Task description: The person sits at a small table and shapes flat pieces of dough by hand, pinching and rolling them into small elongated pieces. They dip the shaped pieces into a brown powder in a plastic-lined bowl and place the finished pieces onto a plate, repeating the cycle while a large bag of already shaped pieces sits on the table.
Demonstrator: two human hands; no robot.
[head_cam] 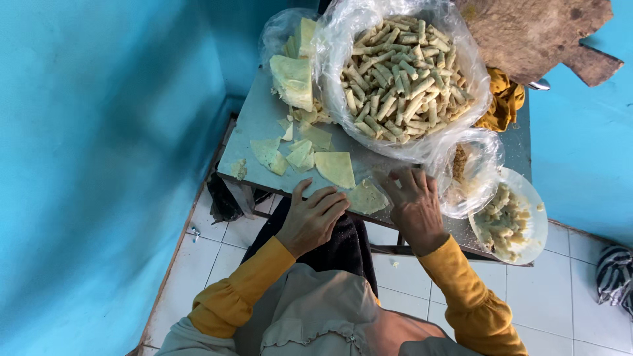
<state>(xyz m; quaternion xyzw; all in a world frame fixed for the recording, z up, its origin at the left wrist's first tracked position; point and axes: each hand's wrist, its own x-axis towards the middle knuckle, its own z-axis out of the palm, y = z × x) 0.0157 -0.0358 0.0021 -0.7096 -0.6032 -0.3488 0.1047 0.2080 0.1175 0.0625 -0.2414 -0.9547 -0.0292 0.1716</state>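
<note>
Left hand point(311, 221) lies flat, fingers loosely spread, at the near counter point(254, 125) edge, fingertips touching a pale triangular wrapper point(366, 197); nothing gripped. Right hand point(414, 204) rests palm-down, open, just beside that wrapper's other edge. Behind: more cut wrappers point(335, 167), a bag-lined bowl of rolls point(400, 71); plate of filling point(509, 221) at right.

free: table's left edge point(254, 135) | blocked: roll bag point(402, 72), wrapper pieces point(335, 167)

Table point(260, 125): dull grey metal. Bag point(336, 39): clear glossy plastic. Wrappers point(335, 168): thin, matt dough. Floor point(211, 244): smooth white tile. Sleeves point(244, 283): mustard cloth.
</note>
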